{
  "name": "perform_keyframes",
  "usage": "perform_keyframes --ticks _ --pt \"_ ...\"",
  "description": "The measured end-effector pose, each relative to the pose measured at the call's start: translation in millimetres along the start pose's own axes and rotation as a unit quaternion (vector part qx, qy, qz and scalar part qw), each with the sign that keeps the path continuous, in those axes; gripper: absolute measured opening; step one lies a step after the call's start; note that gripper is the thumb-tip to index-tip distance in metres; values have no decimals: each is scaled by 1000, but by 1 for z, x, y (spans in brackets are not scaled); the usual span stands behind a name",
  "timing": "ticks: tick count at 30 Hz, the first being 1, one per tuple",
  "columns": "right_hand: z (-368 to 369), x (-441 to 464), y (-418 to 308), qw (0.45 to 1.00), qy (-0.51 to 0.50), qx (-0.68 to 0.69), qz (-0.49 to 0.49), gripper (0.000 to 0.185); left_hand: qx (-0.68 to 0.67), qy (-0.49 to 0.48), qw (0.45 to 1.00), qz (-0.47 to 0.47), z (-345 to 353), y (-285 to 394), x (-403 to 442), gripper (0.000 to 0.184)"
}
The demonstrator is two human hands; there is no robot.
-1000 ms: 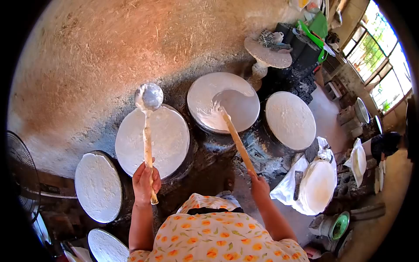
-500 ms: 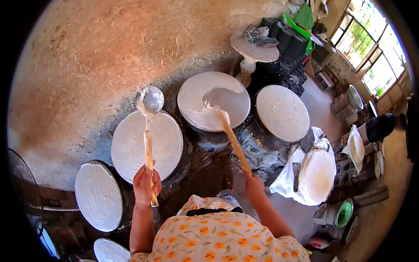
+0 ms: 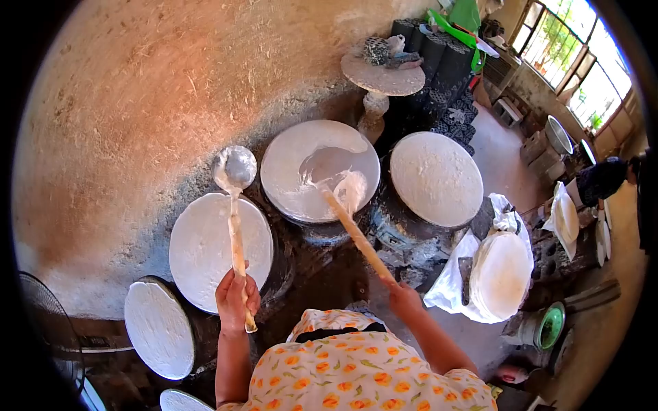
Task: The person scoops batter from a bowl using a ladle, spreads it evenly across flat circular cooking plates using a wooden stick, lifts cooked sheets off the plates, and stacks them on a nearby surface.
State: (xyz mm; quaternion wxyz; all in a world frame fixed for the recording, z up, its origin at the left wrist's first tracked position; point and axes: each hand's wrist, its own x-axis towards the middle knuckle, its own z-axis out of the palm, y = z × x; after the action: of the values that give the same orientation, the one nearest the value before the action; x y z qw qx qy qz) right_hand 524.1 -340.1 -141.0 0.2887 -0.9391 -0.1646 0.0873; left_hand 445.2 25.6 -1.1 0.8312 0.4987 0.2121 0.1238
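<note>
Over the middle round pan [image 3: 337,162], the far end of a wooden stick [image 3: 359,242] meets white paste [image 3: 284,152], which covers part of the surface. The right hand [image 3: 404,299] is closed around this stick. The left hand [image 3: 236,297] grips a ladle [image 3: 236,229], bowl upward, before the brown wall [image 3: 137,123]. At right, thin round sheets [image 3: 505,274] lie piled on white plastic [image 3: 450,281].
</note>
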Motion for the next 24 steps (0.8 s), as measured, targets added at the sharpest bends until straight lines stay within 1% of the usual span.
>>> perform_keyframes --ticks 2,3,5,7,8,10,11,13,14,16,18,20,22,23,24 --pt "-10 -3 13 993 17 -100 56 49 5 7 1000 -1 6 -2 3 32" --pt "-9 6 21 993 15 -98 59 49 6 7 1000 2 8 -4 6 32" --pt "-6 47 42 996 59 -21 57 47 10 6 1000 3 15 -8 12 32" --pt "-7 88 35 995 85 14 49 53 2 -1 1000 -2 22 -10 20 32" --pt "-5 91 32 995 86 17 50 53 5 -2 1000 -1 27 -10 21 32" --pt "-4 101 26 990 77 113 25 54 1 6 1000 -1 37 -9 27 32" --pt "-5 93 29 990 77 115 23 54 2 7 1000 1 40 -8 29 32" --pt "-8 62 36 999 13 36 -14 50 8 4 1000 -13 42 -6 30 30" --pt "-14 62 41 999 11 37 -16 50 6 8 1000 -12 43 -6 30 30" --pt "-25 59 45 998 34 -8 49 45 9 9 1000 -12 45 -6 30 30" --pt "-19 103 57 996 50 61 50 42 12 8 1000 -13 49 -8 31 29" --pt "-8 161 62 983 137 123 -4 42 5 17 1000 -19 56 -12 31 29" --pt "-10 213 51 976 139 170 2 44 12 28 999 -18 63 -13 29 31" --pt "-19 227 37 975 117 189 28 46 17 36 999 -20 67 -13 29 33" --pt "-25 234 26 977 112 182 17 42 22 53 998 -30 71 -10 28 33"
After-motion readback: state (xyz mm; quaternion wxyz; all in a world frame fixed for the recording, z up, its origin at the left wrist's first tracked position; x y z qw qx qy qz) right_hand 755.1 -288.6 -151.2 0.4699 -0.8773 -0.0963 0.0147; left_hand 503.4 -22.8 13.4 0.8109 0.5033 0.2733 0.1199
